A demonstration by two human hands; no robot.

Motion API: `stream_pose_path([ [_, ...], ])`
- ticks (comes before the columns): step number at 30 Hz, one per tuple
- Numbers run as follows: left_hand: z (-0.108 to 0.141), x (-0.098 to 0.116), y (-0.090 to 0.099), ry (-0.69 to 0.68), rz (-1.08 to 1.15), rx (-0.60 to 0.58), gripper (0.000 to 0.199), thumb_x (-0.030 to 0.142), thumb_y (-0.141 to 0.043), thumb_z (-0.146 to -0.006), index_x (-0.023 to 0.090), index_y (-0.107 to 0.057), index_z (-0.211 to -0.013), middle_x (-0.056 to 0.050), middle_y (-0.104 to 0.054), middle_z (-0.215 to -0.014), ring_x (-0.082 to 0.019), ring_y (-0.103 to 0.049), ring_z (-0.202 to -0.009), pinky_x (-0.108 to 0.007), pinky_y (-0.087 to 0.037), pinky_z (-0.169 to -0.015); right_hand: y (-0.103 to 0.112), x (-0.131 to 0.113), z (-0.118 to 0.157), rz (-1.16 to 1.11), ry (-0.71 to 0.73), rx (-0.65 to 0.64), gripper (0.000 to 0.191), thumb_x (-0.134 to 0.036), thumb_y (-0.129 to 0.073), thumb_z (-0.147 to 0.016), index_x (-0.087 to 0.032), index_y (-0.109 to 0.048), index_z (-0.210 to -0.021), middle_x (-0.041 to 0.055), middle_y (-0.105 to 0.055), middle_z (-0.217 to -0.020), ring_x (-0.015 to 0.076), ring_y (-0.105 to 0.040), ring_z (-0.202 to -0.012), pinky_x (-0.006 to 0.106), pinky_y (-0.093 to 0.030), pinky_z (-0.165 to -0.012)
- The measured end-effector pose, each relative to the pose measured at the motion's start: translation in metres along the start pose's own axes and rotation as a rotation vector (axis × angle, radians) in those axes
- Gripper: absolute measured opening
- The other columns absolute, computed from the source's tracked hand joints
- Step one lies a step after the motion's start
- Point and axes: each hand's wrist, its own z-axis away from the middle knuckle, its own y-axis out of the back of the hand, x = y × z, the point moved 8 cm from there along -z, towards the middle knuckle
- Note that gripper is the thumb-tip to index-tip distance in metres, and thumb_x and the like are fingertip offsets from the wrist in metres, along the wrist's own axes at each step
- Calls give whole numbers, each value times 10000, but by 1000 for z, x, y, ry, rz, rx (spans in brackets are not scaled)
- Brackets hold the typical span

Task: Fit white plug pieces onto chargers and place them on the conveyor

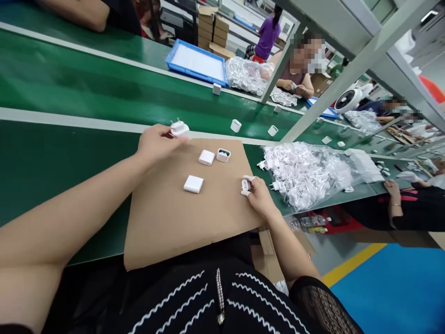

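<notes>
Cardboard on green bench; left grip pinches white plug, right grip white piece; cartons beyond.

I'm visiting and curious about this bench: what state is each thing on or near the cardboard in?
Left hand: holding a white plug piece, prongs up
Right hand: holding a small white piece
Cardboard sheet: lying flat
Nearest white block: lying loose
White block beyond it: lying loose
White case: open, green inside
Clear bag: filled with white pieces
</notes>
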Motion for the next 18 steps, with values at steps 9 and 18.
stream_pose_path([
  [9, 41, 60, -35, -312, 111, -212, 360, 534, -757, -794, 243, -783, -1004, -48, -746, -1094, -278, -653, -1037, -410, -488, -933, 35, -47, -8, -117, 140, 187, 535, -360, -696, -947, -275, -595, -1466, 116, -634, -1404, 292, -567, -1293, 482, -471, -1126],
  [18, 122, 65, -91, -515, -86, -358, 230, 459, -684, -861, 252, -778, -829, -79, -723, -904, -313, -604, -1027, -530, -341, -964, -5, -101, -36, 18, 295, -85, 303, -105, -621, -907, -250, -784, -1117, 46, -686, -928, 243, -590, -999, 393, -467, -937],
])
